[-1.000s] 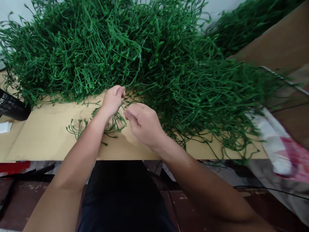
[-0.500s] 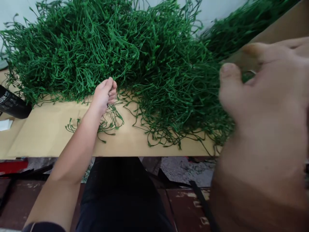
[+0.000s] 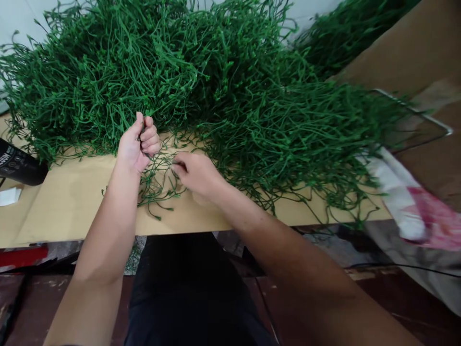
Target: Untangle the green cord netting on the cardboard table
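Note:
A big heap of green plastic stems [image 3: 216, 86] covers the far part of a cardboard-covered table [image 3: 72, 202]. My left hand [image 3: 139, 142] is closed in a fist round a bunch of stems at the heap's near edge. Loose stems [image 3: 158, 182] trail from it down onto the cardboard. My right hand [image 3: 196, 173] lies just right of them, its fingers pinched on a strand among those loose stems.
A black cylinder [image 3: 18, 166] lies at the table's left edge, with a white scrap [image 3: 9, 196] beside it. A brown cardboard sheet [image 3: 414, 53] stands at the right, above a white and pink bag [image 3: 414, 206]. My dark trousers [image 3: 187, 288] show below the table edge.
My right hand swung up close to the camera on the right, then came back down to the loose stems. My left hand shifted left and a little farther, keeping its bunch.

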The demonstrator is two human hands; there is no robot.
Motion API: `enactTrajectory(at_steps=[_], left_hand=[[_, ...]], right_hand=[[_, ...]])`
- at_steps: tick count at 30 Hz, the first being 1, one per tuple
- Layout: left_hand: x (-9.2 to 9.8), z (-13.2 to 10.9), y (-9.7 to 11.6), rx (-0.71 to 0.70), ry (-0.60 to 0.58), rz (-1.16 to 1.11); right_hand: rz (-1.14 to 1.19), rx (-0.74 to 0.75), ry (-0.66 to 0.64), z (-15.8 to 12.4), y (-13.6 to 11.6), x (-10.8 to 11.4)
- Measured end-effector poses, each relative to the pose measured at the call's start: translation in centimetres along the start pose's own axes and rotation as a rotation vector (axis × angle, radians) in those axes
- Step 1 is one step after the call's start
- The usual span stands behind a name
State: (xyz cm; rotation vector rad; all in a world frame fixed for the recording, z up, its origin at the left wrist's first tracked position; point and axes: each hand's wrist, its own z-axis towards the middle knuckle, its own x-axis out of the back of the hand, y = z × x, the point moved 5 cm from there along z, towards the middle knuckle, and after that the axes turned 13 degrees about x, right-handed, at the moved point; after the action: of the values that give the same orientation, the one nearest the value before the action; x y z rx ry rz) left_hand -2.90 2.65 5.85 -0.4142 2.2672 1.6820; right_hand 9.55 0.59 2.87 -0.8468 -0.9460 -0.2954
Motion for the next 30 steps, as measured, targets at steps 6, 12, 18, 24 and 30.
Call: enactTrajectory(at_steps=[6,12,18,24,30], left_hand=[[0.2,0.0,0.5,-0.08,0.12,0.204],[2.6,1.6,0.1,-0.32,0.444,0.583],[2.0,0.7,0.6,-0.781,0.694,0.947],[0.3,-1.9,1.5,-0.959,0.622,0.92],[-1.1,-2.8,1.3,-0.707,0.407,0.749]], right_hand=[[0.503,-0.034,0.362,-1.7,2.8,3.3],[0.838,-0.081,0.554,-3.1,3.3,3.9],[0.973,-0.136,0.542,-2.6,3.0,2.4],[1.054,-0.195,0.672,-2.2,3.2,1.9],[1.007,-0.184,0.704,-2.1,2.6,2.3]])
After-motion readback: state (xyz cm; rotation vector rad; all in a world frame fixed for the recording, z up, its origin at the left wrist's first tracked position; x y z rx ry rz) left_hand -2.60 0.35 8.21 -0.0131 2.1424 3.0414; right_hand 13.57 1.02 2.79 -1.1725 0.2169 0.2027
